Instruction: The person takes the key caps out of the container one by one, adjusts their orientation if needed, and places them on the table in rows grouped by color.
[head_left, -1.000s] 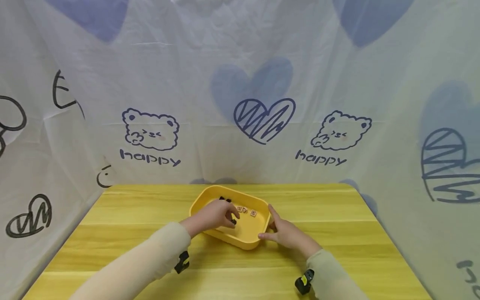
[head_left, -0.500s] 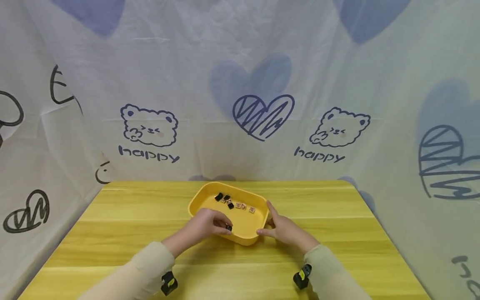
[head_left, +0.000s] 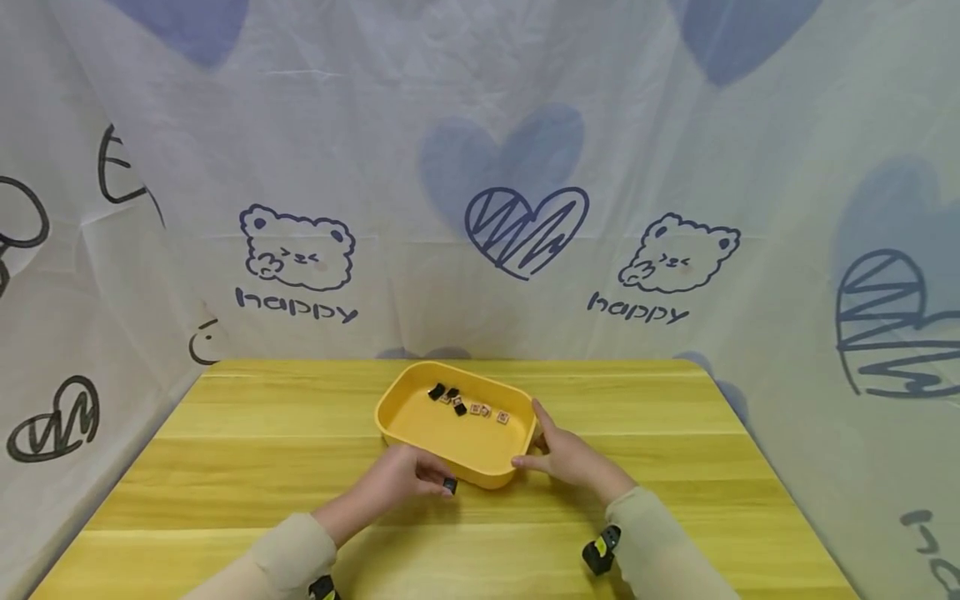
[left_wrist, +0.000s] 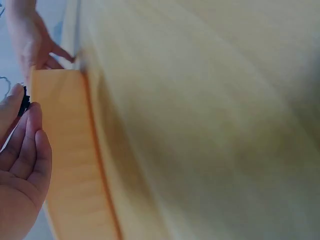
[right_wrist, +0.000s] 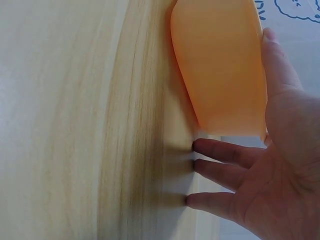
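Note:
My left hand [head_left: 401, 483] pinches a small black block [head_left: 450, 485] between thumb and fingertips, just outside the near side of a yellow plastic tray [head_left: 420, 433]. In the left wrist view the block's dark edge [left_wrist: 24, 101] shows between the fingertips, beside the tray's outer wall [left_wrist: 75, 160]. The right hand [head_left: 573, 458] steadies the tray's right end, its thumb on the near corner and index finger at the far corner. Its other fingers [right_wrist: 220, 172] spread straight below the rim. Inside the tray, several small black blocks [head_left: 461, 409] and beige marked blocks [head_left: 502, 417] lie along the far side.
The tray stands on a yellow wood-grain table [head_left: 637, 400], towards its far edge. A pale cloth [head_left: 412, 283] with hearts and bear drawings hangs behind and at both sides. Black wrist devices [head_left: 600, 550] sit at the sleeves.
The left hand has come out of the tray and moved back towards the person, carrying one black block over the near rim. The right hand keeps its place at the tray's end.

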